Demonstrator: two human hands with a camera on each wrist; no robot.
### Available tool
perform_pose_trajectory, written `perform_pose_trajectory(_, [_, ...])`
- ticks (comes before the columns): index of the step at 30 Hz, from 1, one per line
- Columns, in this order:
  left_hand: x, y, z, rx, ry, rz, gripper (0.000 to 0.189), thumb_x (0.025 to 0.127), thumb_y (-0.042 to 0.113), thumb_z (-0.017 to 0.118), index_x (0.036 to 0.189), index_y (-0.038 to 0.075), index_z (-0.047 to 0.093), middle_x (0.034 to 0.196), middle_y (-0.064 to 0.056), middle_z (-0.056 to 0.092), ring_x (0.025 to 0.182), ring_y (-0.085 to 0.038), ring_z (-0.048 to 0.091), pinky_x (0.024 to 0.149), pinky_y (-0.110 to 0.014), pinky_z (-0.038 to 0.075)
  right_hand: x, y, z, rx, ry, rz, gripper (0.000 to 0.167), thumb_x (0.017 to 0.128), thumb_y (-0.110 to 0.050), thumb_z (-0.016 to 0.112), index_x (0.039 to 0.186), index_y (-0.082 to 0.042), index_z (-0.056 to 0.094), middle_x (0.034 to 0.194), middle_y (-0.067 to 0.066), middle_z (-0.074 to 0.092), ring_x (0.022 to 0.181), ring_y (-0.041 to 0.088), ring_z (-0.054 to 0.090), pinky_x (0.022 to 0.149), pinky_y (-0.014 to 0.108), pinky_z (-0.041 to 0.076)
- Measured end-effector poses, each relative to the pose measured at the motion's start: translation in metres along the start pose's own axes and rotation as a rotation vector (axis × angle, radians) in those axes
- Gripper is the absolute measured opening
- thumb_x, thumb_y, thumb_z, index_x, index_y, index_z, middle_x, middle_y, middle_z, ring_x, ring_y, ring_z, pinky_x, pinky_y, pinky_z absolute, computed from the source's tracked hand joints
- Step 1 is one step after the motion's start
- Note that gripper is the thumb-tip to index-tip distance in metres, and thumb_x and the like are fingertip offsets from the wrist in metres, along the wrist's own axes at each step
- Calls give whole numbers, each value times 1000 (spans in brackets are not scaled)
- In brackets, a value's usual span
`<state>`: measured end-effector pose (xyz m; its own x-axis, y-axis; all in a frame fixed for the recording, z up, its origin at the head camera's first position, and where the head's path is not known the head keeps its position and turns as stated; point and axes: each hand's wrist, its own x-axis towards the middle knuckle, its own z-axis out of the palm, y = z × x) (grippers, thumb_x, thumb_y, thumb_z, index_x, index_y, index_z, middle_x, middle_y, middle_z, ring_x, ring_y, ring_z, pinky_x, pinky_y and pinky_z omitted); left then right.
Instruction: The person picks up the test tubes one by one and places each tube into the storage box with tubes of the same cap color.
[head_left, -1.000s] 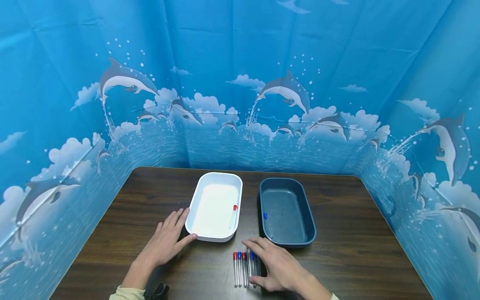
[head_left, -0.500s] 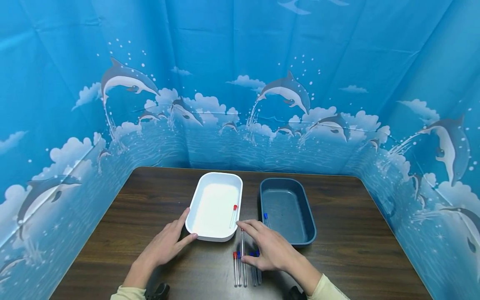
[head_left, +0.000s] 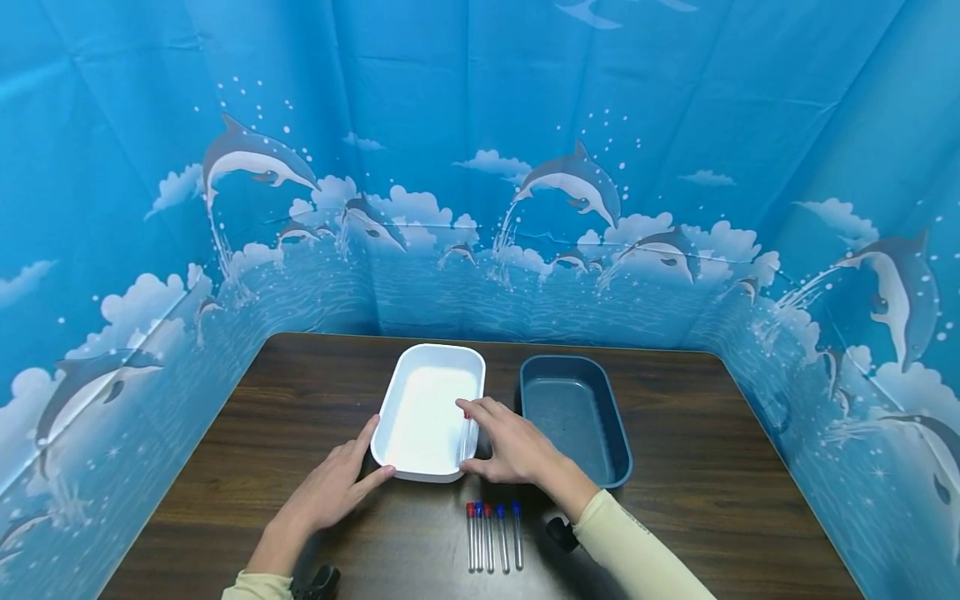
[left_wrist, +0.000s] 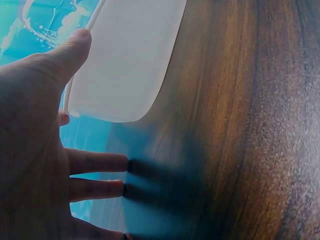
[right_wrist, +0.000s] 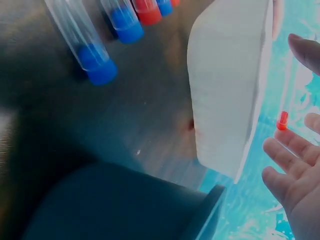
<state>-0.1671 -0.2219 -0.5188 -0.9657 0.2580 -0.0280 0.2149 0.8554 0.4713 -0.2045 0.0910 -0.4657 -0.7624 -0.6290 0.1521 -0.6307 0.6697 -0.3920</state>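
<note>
My right hand (head_left: 513, 442) is over the right side of the white tray (head_left: 423, 400) and holds a clear test tube with a red cap (right_wrist: 283, 121) lengthwise between thumb and fingertips. In the right wrist view the tube shows beyond the tray's rim, cap at the fingers. My left hand (head_left: 333, 487) rests at the tray's near left corner, thumb on the front rim and index finger along the left side, the other fingers straight (left_wrist: 97, 162). Several test tubes (head_left: 489, 537) with red or blue caps lie in a row on the table in front of the trays.
To the right of the white tray stands a dark blue tray (head_left: 626, 450), partly covered by my right hand and forearm. The brown wooden table (head_left: 705, 467) ends at a blue dolphin-print curtain (head_left: 420, 275) behind and at both sides.
My right hand has lifted a red-capped test tube from the row and carried it up and left over the white tray. The left hand has barely moved.
</note>
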Motion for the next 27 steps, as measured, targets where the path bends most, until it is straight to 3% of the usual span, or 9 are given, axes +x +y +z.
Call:
perform_pose_trajectory(8, [-2, -1, 2, -19, 15, 28, 89, 95, 63, 48, 159, 20, 6, 148, -23, 42, 129, -42, 45, 99, -61, 38, 30, 5, 9, -54, -90, 33, 81, 83, -49, 75, 150, -20, 40, 132, 1, 54, 110, 17, 50, 89, 36, 49])
perform_pose_trajectory(9, [-2, -1, 2, -20, 14, 30, 88, 95, 62, 49, 159, 20, 6, 148, -23, 41, 130, -43, 44, 99, -61, 38, 33, 5, 10, -71, -99, 35, 81, 83, -49, 75, 150, -20, 40, 132, 1, 54, 112, 18, 50, 93, 37, 48])
perform_pose_trajectory(15, [-3, -1, 0, -16, 4, 24, 89, 94, 65, 46, 159, 20, 4, 148, -23, 41, 130, -43, 44, 98, -61, 38, 51, 0, 18, -197, -167, 37, 81, 82, -51, 75, 149, -19, 43, 135, 5, 55, 126, 20, 49, 116, 44, 22])
perform_pose_trajectory(27, [-3, 0, 0, -18, 10, 30, 90, 93, 69, 42, 159, 20, 5, 154, -19, 35, 132, -43, 41, 100, -62, 37, 75, -2, 38, -393, -316, 122, 79, 78, -55, 76, 145, -22, 49, 128, 3, 59, 122, 18, 51, 118, 45, 13])
